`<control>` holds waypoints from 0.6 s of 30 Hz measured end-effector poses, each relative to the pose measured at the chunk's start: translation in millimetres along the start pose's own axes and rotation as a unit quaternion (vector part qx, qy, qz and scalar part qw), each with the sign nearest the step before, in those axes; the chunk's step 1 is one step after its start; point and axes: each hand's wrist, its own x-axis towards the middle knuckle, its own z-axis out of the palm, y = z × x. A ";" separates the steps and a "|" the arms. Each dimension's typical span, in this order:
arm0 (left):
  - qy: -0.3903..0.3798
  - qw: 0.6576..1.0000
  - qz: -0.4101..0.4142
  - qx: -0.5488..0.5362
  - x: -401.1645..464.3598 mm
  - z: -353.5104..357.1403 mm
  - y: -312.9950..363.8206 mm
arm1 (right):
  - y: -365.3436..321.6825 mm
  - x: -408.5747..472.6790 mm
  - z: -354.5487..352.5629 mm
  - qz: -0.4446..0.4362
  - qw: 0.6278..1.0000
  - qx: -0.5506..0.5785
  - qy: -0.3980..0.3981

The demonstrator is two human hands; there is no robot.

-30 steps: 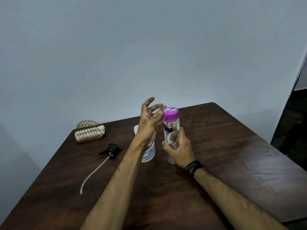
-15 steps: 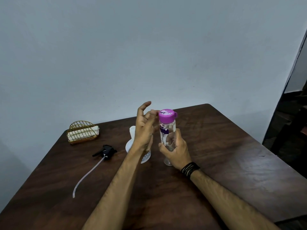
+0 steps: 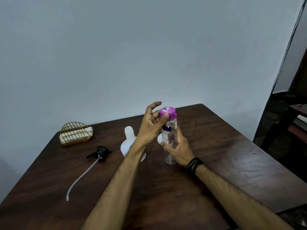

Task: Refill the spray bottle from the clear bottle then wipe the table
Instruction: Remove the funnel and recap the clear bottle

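Clear bottle (image 3: 171,140), standing on the table (image 3: 232,160) beside the uncapped spray bottle (image 3: 128,143), is clasped by the right hand (image 3: 178,149); left hand (image 3: 152,128), thumb pinching the purple cap (image 3: 168,112), should twist steadily.

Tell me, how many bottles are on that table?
2: the clear bottle with the purple cap, gripped by the right hand; the white spray bottle, uncapped, behind the left forearm.

table (image 3: 232,163) right bare (left cluttered), spray head (image 3: 100,151)
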 end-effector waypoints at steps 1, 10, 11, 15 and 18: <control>0.008 1.000 -0.004 0.011 -0.2 2.1 -6.3 | 1.2 1.5 -4.7 0.000 1.000 -0.004 0.006; 0.009 0.888 -0.056 0.457 -44.5 13.3 -103.0 | 31.7 16.7 -68.4 0.040 0.987 -0.085 0.127; -0.017 0.859 -0.081 0.506 -45.3 15.1 -111.3 | 36.0 18.8 -72.6 0.044 0.987 -0.092 0.124; -0.071 0.792 -0.138 0.590 -33.6 22.9 -123.1 | 54.7 31.1 -82.5 0.086 0.988 -0.095 0.088; -0.081 0.787 -0.147 0.594 -15.0 27.2 -129.1 | 64.7 49.2 -87.8 0.120 0.987 -0.085 0.066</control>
